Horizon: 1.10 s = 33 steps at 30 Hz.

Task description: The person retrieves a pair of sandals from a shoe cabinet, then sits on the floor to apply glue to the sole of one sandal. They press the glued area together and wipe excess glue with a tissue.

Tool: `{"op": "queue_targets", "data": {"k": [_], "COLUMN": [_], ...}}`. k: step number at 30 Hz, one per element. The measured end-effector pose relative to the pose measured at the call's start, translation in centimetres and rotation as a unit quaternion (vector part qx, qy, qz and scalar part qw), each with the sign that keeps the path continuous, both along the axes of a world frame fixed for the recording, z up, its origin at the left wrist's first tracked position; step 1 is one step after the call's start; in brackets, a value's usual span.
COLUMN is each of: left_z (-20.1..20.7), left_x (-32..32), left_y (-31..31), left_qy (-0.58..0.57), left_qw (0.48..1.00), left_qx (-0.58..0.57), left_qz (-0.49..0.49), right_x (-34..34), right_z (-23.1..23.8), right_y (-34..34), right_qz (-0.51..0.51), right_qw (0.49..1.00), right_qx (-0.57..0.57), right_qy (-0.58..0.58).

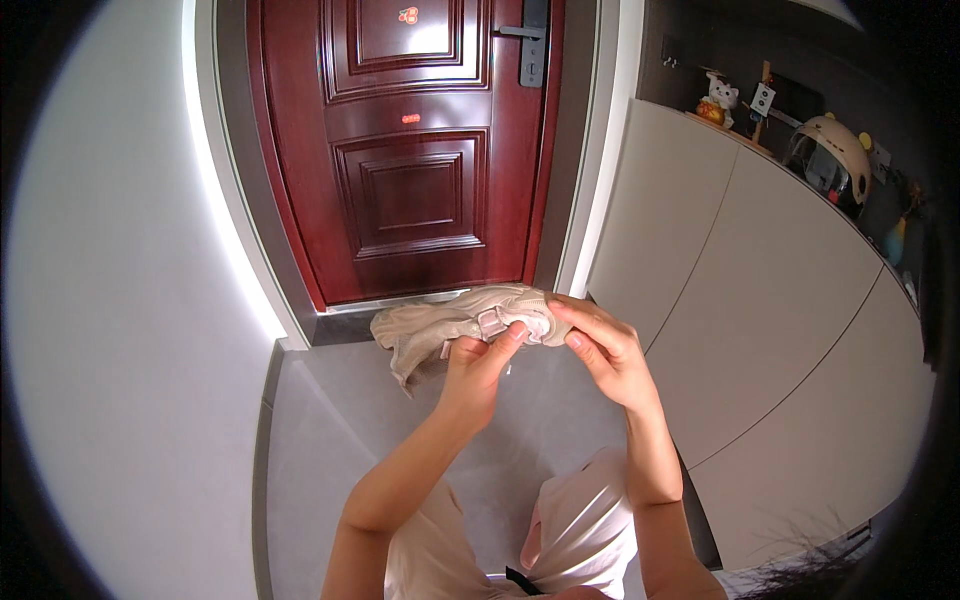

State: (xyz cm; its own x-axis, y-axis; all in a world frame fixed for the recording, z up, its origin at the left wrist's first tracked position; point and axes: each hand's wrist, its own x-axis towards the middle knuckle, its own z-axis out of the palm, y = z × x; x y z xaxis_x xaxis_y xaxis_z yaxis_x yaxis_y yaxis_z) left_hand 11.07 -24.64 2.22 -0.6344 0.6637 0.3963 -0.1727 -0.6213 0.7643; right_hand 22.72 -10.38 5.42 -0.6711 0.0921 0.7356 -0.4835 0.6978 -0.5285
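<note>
Held item: beige cloth bag, soft and crumpled, with a small pale pink buckle near its upper right part; raised in front of the chest, level with the foot of the door, well above the floor.

Left hand: closed on the bag from below, thumb pressed up against the cloth just beside the buckle, fingers curled under the fabric.

Right hand: fingers bent and pinched on the right end of the bag, touching the cloth beside the buckle; palm turned toward the left hand. Both hands close together, almost touching at the fingertips.

Left part of the bag: hanging loose and folded, clear of both hands.

Behind: dark red panelled door with a black handle and lock plate, grey frame around it.

Below: grey floor.

Left: plain white wall.

Right: cream cabinet with flat fronts; on its top, a small cat figurine and a beige helmet with visor, well apart from the hands.

Lower edge: light-coloured garment on the person's own body.
</note>
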Motion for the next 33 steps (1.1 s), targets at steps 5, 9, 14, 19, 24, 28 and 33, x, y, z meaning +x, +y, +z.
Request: {"op": "queue_targets", "data": {"k": [5,9,14,19,24,28,33], "left_z": [-0.3,0.2,0.1,0.3,0.3,0.3,0.9], "left_x": [-0.5,0.1,0.4,0.7,0.6,0.6,0.6], "left_y": [-0.3,-0.6,-0.8,-0.8,-1.1,-1.2,-1.9], "left_qy": [0.008,0.036,0.056,0.075,0.06,0.047,0.04], "left_qw": [1.0,0.999,0.997,0.993,0.992,0.992,0.993], "left_qx": [-0.011,-0.018,-0.032,-0.026,-0.038,-0.04,-0.075], "left_qz": [-0.01,0.011,0.052,0.092,0.102,0.114,0.08], "right_x": [0.1,0.2,-0.1,-0.3,-0.9,-1.1,-1.0], "right_z": [-0.2,-0.1,-0.9,-1.5,-2.2,-2.3,-2.0], "right_y": [-0.6,-1.3,-1.2,-1.1,-0.9,-0.9,-1.2], "right_qz": [0.002,-0.037,-0.039,-0.016,0.012,0.019,-0.004], "right_qw": [1.0,0.999,0.999,0.999,0.999,0.999,0.999], "right_qx": [-0.03,0.017,0.011,-0.01,-0.028,-0.026,-0.004], "right_qy": [0.0,0.012,0.032,0.042,0.037,0.036,0.033]}}
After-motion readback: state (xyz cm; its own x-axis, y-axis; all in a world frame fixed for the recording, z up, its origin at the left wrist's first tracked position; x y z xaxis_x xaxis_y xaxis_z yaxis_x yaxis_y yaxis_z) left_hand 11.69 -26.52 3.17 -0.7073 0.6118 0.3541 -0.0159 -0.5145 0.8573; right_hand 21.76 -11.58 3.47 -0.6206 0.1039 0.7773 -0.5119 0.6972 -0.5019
